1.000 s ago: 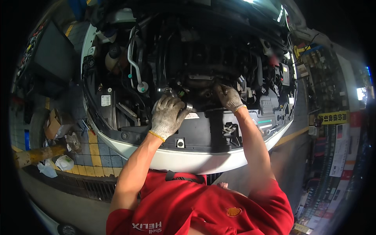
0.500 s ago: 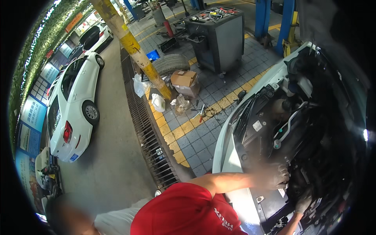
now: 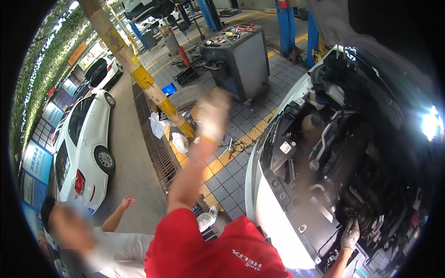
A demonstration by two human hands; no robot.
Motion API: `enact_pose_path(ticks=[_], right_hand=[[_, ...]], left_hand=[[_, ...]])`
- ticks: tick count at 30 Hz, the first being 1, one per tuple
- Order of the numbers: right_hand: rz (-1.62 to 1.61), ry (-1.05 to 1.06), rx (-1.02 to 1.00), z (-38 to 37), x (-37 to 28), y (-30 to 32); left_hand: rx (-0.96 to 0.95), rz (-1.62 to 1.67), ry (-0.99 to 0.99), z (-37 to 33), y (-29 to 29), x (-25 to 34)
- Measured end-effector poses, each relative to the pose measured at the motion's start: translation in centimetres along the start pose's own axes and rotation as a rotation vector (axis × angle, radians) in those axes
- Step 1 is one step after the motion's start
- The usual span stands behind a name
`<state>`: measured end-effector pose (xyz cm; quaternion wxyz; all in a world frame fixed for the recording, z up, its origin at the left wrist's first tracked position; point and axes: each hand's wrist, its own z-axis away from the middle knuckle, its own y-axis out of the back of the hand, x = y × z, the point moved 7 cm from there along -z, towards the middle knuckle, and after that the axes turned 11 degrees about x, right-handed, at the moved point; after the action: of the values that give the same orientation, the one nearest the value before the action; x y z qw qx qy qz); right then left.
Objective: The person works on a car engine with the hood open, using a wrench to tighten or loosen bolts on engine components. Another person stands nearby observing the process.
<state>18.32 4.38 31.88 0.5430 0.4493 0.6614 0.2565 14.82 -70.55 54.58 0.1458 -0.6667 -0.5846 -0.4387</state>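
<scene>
My left arm is swung out to the left from its red sleeve. My gloved left hand (image 3: pixel 212 118) is smeared by motion over the tiled floor, so its fingers and anything in them cannot be made out. My right hand (image 3: pixel 350 235), in a pale dirty glove, rests in the car's engine bay (image 3: pixel 296 211). Its fingers appear stretched forward against dark engine parts (image 3: pixel 359 197), with a small round opening (image 3: pixel 350 214) just beyond the fingertips. Farther in lie a bent silver pipe (image 3: pixel 324 143) and a rounded reservoir (image 3: pixel 312 124).
At the left a person (image 3: pixel 79 231) in a pale top stands close by, one hand raised. A tool cabinet (image 3: pixel 245 65) with tools on top stands beyond the car. A yellow post (image 3: pixel 148 83), a tyre (image 3: pixel 185 98), a white jug (image 3: pixel 180 142) and a floor grate (image 3: pixel 155 153) lie between.
My left hand has left the engine bay and swung far to the left. The right hand stays among the engine parts. The view has shifted, and the person at the left shows more.
</scene>
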Motion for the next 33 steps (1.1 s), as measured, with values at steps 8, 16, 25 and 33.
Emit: enact_pose_path(ticks=[8,16,25,33], right_hand=[[0.276,0.459,0.04,0.8,0.7,-2.9],[-0.131,-0.173,0.022,-5.1,-0.6,2.5],[0.097,-0.259,-0.151,-12.1,0.3,1.0],[0.197,-0.289,-0.288,-16.3,3.3,-1.6]], left_hand=[[0.401,0.486,0.016,-19.6,13.3,6.4],[-0.79,0.21,-0.064,23.1,-13.3,16.1],[-1.159,0.289,-0.675,43.5,-19.3,16.1],[-1.149,0.32,-0.661,43.8,-19.7,16.1]])
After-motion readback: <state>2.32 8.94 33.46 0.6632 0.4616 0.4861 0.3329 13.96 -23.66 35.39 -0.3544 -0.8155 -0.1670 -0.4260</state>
